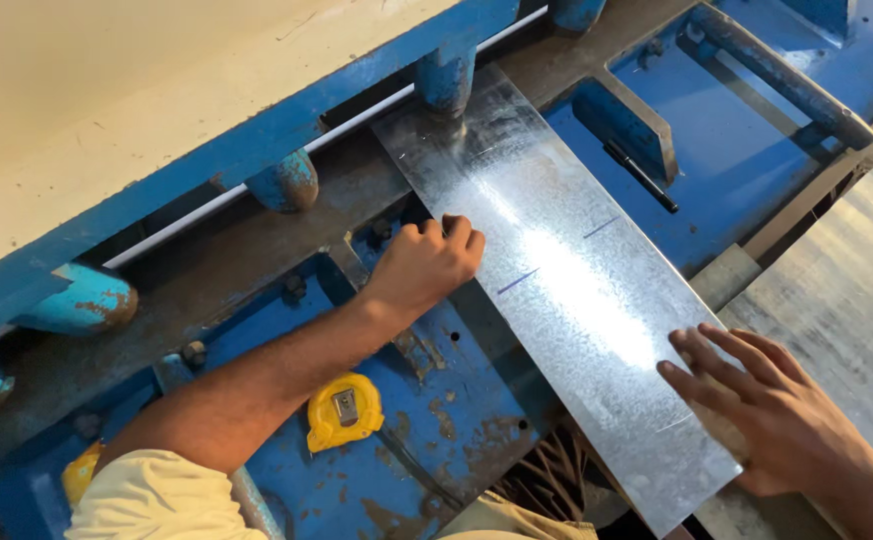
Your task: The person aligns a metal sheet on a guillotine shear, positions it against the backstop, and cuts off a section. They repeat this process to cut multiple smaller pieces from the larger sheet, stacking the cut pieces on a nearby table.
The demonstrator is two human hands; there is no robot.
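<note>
- We see a long galvanised metal sheet (567, 280) lying slantwise across the blue machine bed (727, 160), its far end pushed under the blue hold-down feet (445, 80) at the bed's far edge.
- The sheet's near end juts out past the bed's near edge, unsupported over a dark gap.
- Our left hand (425, 265) rests curled against the sheet's left long edge, about midway along it; its fingers (452, 228) are bent, tips pressing on the sheet's rim, not wrapped round anything.
- Our right hand (772, 415) lies flat on the near right corner of the sheet, fingers (702, 355) spread open and straight, palm partly over the right long edge.
- Two short dark pen marks (519, 281) sit across the sheet between the hands, one near each long edge.
- A yellow tape measure (344, 410) lies on the bed just beside our left forearm, well apart from the sheet.
- A black pen (640, 176) lies on the bed to the right of the sheet, against a raised blue bracket (625, 122).
- Open bed shows to the right of the sheet up to the grey guide bar (785, 75); on the left the bed is narrower, with bolts and ribs.
</note>
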